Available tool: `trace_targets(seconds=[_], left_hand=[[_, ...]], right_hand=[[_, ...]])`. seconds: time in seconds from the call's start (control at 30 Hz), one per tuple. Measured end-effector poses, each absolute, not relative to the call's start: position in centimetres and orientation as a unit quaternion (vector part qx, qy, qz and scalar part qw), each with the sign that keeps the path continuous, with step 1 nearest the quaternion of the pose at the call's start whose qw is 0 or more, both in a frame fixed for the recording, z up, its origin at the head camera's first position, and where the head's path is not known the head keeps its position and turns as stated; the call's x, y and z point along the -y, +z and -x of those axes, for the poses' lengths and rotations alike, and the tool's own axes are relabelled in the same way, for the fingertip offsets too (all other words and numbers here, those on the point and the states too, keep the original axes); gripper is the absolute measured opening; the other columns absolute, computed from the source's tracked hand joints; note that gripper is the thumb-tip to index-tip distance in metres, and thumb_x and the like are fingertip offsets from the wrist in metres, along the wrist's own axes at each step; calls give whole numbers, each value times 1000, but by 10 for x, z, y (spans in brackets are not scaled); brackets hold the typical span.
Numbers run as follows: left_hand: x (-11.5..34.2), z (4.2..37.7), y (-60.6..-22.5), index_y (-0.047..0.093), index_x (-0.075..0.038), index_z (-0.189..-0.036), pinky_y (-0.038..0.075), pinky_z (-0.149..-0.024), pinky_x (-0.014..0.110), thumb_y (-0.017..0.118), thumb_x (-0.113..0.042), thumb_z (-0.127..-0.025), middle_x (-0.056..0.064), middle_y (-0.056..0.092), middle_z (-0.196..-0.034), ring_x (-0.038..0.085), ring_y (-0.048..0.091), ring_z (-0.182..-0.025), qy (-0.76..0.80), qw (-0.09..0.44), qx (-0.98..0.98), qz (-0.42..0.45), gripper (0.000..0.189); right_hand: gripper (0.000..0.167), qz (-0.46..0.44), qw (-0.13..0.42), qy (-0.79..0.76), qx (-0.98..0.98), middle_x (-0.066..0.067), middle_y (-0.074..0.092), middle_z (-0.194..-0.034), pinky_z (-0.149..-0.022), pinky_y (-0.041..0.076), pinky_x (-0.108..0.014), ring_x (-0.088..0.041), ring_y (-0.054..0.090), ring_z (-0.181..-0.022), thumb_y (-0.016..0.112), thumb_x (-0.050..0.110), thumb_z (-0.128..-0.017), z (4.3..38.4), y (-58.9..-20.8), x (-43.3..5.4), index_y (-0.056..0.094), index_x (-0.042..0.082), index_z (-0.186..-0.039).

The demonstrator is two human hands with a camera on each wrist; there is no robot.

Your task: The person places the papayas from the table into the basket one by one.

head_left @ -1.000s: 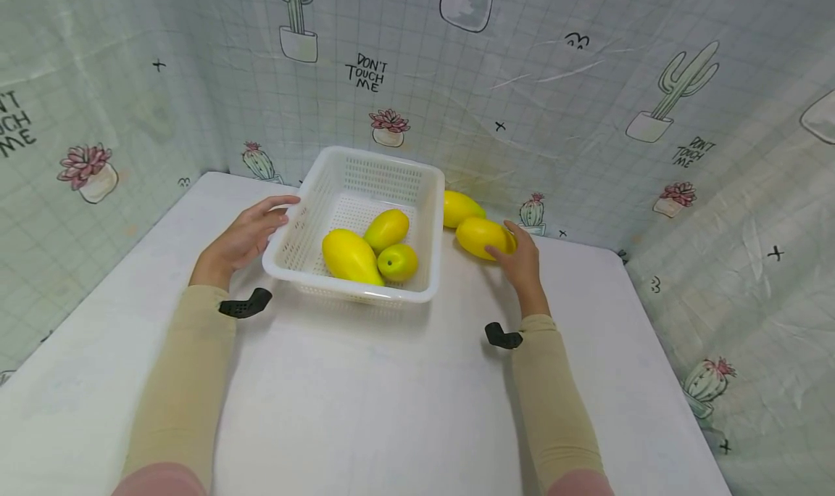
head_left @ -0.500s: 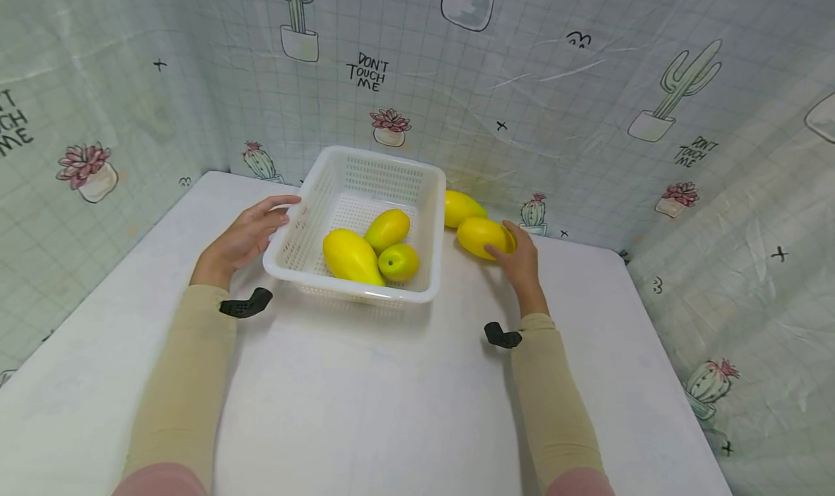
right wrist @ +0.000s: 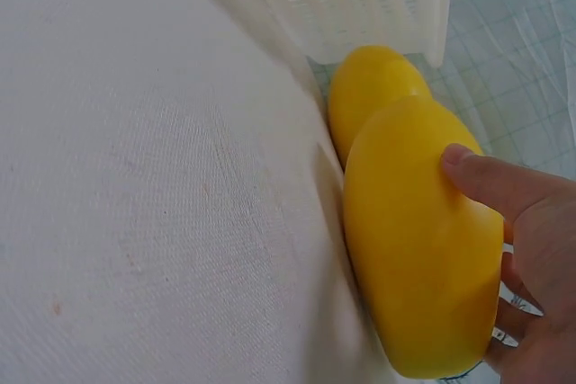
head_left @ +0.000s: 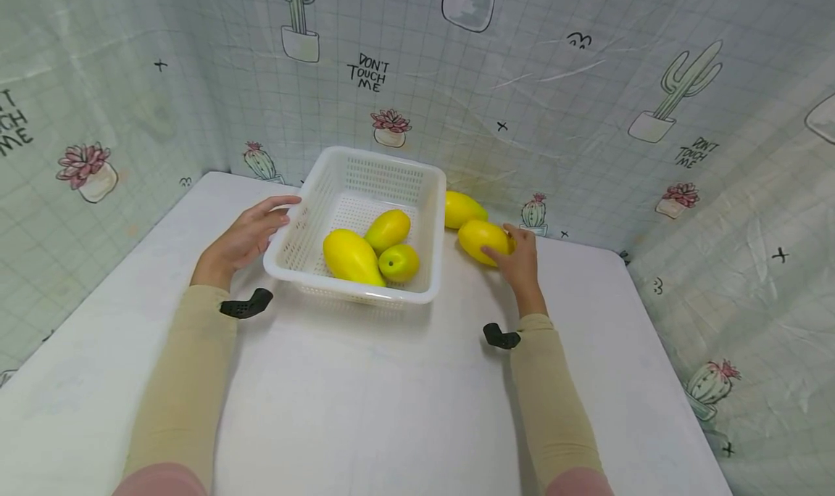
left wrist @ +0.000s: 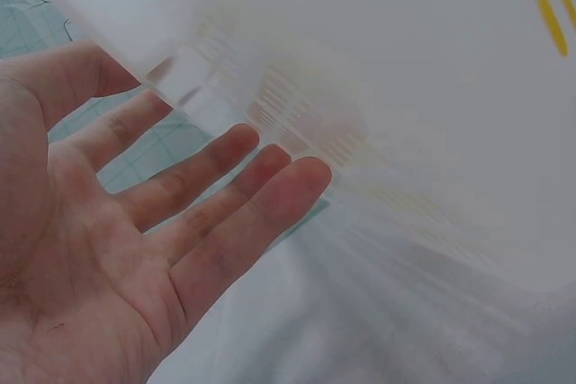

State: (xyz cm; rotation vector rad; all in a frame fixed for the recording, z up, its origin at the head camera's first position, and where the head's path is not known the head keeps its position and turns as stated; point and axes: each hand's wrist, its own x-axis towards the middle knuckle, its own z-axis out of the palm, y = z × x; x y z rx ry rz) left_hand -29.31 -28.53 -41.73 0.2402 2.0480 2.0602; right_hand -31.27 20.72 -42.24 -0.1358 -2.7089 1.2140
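Observation:
In the head view, a white plastic basket (head_left: 355, 293) stands at the back of the table, with three yellow fruits inside: a large mango (head_left: 352, 257), a smaller one (head_left: 388, 229) and a greenish one (head_left: 399, 263). My left hand (head_left: 238, 242) rests against the basket's left side. Its fingers (left wrist: 297, 195) lie nearly straight along the wall in the left wrist view, and some tips are hidden at the rim. Right of the basket, my right hand (head_left: 518, 260) holds a yellow mango (right wrist: 423, 249), thumb on the near side, other fingers partly hidden behind. A second mango (right wrist: 373, 87) lies beyond it, partly covered.
The white table (head_left: 378, 409) stretches toward me in front of the basket. A patterned curtain (head_left: 417, 68) rises right behind the basket and mangoes, and more of it hangs at both sides. Each wrist carries a small black mount (head_left: 501, 336).
The mango under my right hand has turned slightly, its right end dipping toward me. My right hand has shifted a little with it. The left hand and basket have stayed put.

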Motion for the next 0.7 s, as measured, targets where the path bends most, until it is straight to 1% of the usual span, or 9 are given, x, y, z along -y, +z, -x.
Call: trace_targets(seconds=[0.13, 0.27, 0.43, 0.57, 0.7], left_hand=[[283, 292, -417, 37, -23, -147, 57, -84, 24, 51, -25, -101, 6, 37, -149, 13, 59, -109, 701, 117, -699, -77, 48], [283, 292, -416, 37, -22, -147, 56, -84, 24, 51, -25, -101, 6, 38, -148, 13, 59, -108, 704, 112, -697, -83, 48], [284, 292, -417, 37, -22, -147, 56, -84, 23, 50, -24, -101, 6, 38, -148, 13, 59, -109, 704, 114, -696, -83, 48], [285, 293, -417, 37, -23, -147, 56, -85, 24, 51, -26, -101, 4, 39, -147, 14, 59, -109, 700, 111, -700, -81, 49], [287, 294, -417, 37, -23, -147, 56, -85, 24, 50, -24, -101, 3, 40, -145, 13, 60, -108, 705, 112, -695, -86, 47]], right_hand=[[67, 46, 82, 402, 911, -17, 32, -145, -118, 26, -50, -36, 34, -136, 75, 36, -84, 313, -425, -208, 48, 12, -140], [68, 36, 80, 401, 912, -16, 31, -150, -119, 23, -51, -36, 31, -140, 76, 35, -83, 314, -427, -209, 46, 11, -139], [69, 28, 66, 395, 916, -13, 33, -150, -118, 28, -49, -34, 34, -137, 75, 35, -83, 315, -429, -210, 42, 11, -139], [73, 21, 51, 395, 917, -13, 37, -148, -117, 29, -49, -33, 37, -136, 75, 33, -84, 315, -429, -209, 37, 10, -142], [81, 19, 26, 394, 919, -14, 34, -152, -118, 25, -51, -34, 33, -140, 75, 35, -83, 314, -428, -207, 32, 13, -148]])
